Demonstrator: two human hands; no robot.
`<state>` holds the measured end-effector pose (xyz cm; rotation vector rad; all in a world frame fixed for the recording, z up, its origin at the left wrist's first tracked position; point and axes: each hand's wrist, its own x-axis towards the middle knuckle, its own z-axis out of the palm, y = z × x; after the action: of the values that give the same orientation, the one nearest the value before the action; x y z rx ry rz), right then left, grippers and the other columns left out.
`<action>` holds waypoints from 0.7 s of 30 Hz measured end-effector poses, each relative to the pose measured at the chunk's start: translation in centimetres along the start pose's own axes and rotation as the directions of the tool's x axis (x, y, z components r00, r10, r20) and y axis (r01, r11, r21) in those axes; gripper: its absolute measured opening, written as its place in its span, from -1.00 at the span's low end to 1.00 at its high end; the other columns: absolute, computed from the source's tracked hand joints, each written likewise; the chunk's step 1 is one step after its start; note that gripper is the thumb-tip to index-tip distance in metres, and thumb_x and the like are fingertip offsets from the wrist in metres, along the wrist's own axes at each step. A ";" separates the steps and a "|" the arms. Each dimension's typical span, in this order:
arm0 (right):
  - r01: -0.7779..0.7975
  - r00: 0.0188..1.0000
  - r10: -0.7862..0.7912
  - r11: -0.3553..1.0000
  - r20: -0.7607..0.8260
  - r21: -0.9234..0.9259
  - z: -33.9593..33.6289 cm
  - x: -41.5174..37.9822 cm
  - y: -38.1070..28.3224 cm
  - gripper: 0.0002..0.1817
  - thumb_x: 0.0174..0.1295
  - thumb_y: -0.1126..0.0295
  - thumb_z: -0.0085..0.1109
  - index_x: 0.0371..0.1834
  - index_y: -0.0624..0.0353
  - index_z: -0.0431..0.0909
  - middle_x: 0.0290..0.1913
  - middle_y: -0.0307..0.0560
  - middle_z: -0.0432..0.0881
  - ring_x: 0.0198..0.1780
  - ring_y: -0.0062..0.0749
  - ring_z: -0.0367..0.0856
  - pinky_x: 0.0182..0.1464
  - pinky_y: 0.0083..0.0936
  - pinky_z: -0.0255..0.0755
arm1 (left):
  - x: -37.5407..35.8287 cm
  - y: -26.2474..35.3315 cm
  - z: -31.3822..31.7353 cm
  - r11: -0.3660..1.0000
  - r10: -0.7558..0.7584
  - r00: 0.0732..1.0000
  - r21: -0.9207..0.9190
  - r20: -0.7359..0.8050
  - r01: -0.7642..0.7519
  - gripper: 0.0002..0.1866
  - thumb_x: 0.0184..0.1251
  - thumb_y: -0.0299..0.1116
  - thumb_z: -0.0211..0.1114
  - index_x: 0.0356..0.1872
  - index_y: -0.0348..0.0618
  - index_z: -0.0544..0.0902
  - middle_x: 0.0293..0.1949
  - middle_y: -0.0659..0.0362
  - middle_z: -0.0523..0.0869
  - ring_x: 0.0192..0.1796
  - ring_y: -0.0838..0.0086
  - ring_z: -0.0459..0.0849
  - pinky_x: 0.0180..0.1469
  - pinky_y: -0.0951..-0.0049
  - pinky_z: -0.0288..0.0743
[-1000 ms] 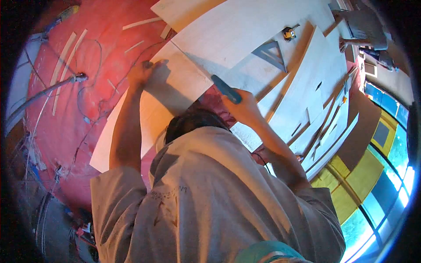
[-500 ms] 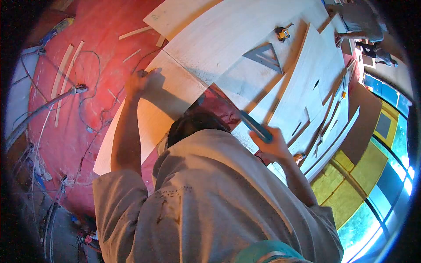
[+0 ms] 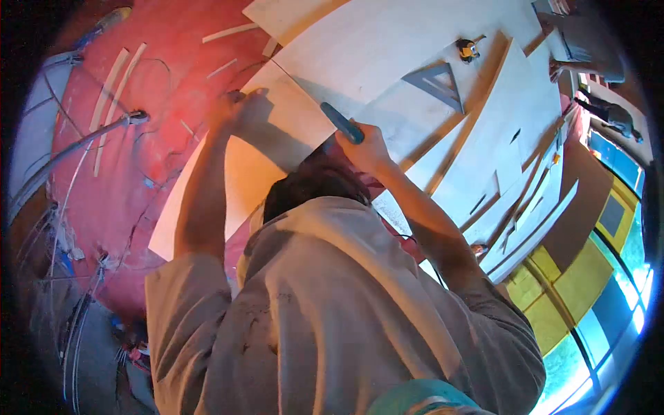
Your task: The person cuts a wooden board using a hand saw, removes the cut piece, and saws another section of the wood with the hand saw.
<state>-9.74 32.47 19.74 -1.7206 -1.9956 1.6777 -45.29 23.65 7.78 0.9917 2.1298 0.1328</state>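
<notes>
I judge this to be mid-cut: I am bent over the pale, smooth plywood sheet (image 3: 277,131) that lies flat on the red-painted floor (image 3: 159,159), sawing along a straight line that runs from near me to its far edge. My right hand (image 3: 363,149) is wrapped shut around the blue, rounded plastic handle of the handsaw (image 3: 339,123), which sits in the middle of the scene just beyond my head. The thin blade points away from me along that line, though it is too slim to tell apart from the kerf. My left hand (image 3: 235,111) is further to the left, fingers curled and clamped over the far left edge of the sheet, pressing it still.

The next stroke, as I see it, calls for a steady pull in line with the cut, and firm weight from the left hand so the thin, springy board does not chatter.

Far right lie a grey metal triangular square (image 3: 436,81) and, beyond it, a small yellow-and-black tape measure (image 3: 468,48), both on a wider pale board. Long narrow plywood offcuts (image 3: 512,180) fan out to the right. Slim wooden strips (image 3: 114,90) and thin dark cables (image 3: 145,180) lie on the floor at left.
</notes>
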 end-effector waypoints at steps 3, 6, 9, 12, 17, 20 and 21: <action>0.037 0.999 -0.039 0.997 -0.019 -0.067 -0.4 -0.5 0.0 -0.72 0.37 0.21 0.37 -0.17 0.24 0.75 -0.56 -0.24 0.57 -0.54 -0.59 0.51 -0.48 -0.43 0.41 | 1.9 0.8 -0.6 0.997 0.072 0.997 -0.030 -0.002 -0.072 -0.15 0.17 0.59 0.19 -0.09 -0.07 0.84 -0.15 -0.06 0.84 0.01 0.02 0.81 -0.01 0.07 0.63; -0.007 1.000 0.007 0.998 -0.001 -0.069 -4.7 -6.8 -3.2 -0.74 0.38 0.23 0.37 -0.17 0.23 0.74 -0.57 -0.30 0.54 -0.49 -0.67 0.47 -0.45 -0.50 0.35 | 1.3 0.6 0.2 0.998 0.009 0.999 -0.070 0.042 -0.006 -0.16 0.17 0.59 0.19 -0.08 -0.06 0.84 -0.17 -0.05 0.85 -0.02 0.03 0.81 0.00 0.07 0.62; -0.116 0.993 0.113 0.984 -0.031 -0.137 -9.6 -14.6 -4.2 -0.75 0.36 0.25 0.37 -0.22 0.26 0.70 -0.60 -0.16 0.56 -0.52 -0.60 0.50 -0.45 -0.38 0.38 | -0.4 2.6 -1.1 1.000 0.008 0.995 -0.023 -0.098 -0.010 -0.17 0.13 0.58 0.25 -0.11 -0.06 0.85 -0.19 -0.08 0.84 -0.04 0.04 0.82 0.02 0.07 0.61; -0.270 0.961 0.273 0.959 0.030 -0.091 -13.1 -20.2 -5.2 -0.74 0.37 0.25 0.40 -0.29 0.25 0.67 -0.58 -0.15 0.58 -0.49 -0.62 0.48 -0.45 -0.39 0.36 | -1.2 3.6 -2.1 0.997 -0.041 0.995 -0.068 -0.093 0.035 -0.18 0.15 0.56 0.28 -0.18 -0.12 0.85 -0.28 -0.11 0.84 -0.13 0.03 0.83 -0.08 0.06 0.60; -0.258 0.965 0.263 0.952 0.007 -0.167 -14.5 -21.9 -7.8 -0.71 0.37 0.24 0.42 -0.29 0.26 0.66 -0.56 -0.10 0.60 -0.47 -0.63 0.49 -0.44 -0.41 0.36 | 2.2 0.6 -0.9 0.992 -0.007 0.999 -0.125 0.049 0.013 -0.14 0.05 0.54 0.39 -0.02 -0.14 0.80 -0.14 -0.08 0.84 0.02 0.05 0.81 0.08 0.11 0.60; -0.301 0.950 0.311 0.919 -0.003 -0.254 -15.0 -20.8 -9.8 -0.70 0.38 0.23 0.42 -0.28 0.28 0.66 -0.55 -0.08 0.61 -0.48 -0.61 0.50 -0.44 -0.41 0.36 | 2.9 1.7 -1.7 0.999 0.040 0.995 -0.035 0.089 -0.037 -0.27 0.31 0.39 0.31 0.17 -0.04 0.76 -0.02 -0.05 0.84 0.15 0.16 0.77 0.20 0.18 0.55; -0.313 0.944 0.329 0.917 0.025 -0.247 -15.1 -20.6 -10.5 -0.69 0.38 0.21 0.42 -0.30 0.28 0.65 -0.56 -0.09 0.60 -0.49 -0.59 0.50 -0.44 -0.41 0.36 | 3.2 2.8 -1.1 0.999 0.040 0.995 -0.034 0.089 -0.037 -0.27 0.31 0.39 0.31 0.17 -0.04 0.76 -0.02 -0.05 0.84 0.15 0.16 0.77 0.20 0.18 0.55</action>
<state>0.19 29.92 45.40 -2.2110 -2.1161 1.6506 -45.67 28.03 7.73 1.0017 2.0216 0.1386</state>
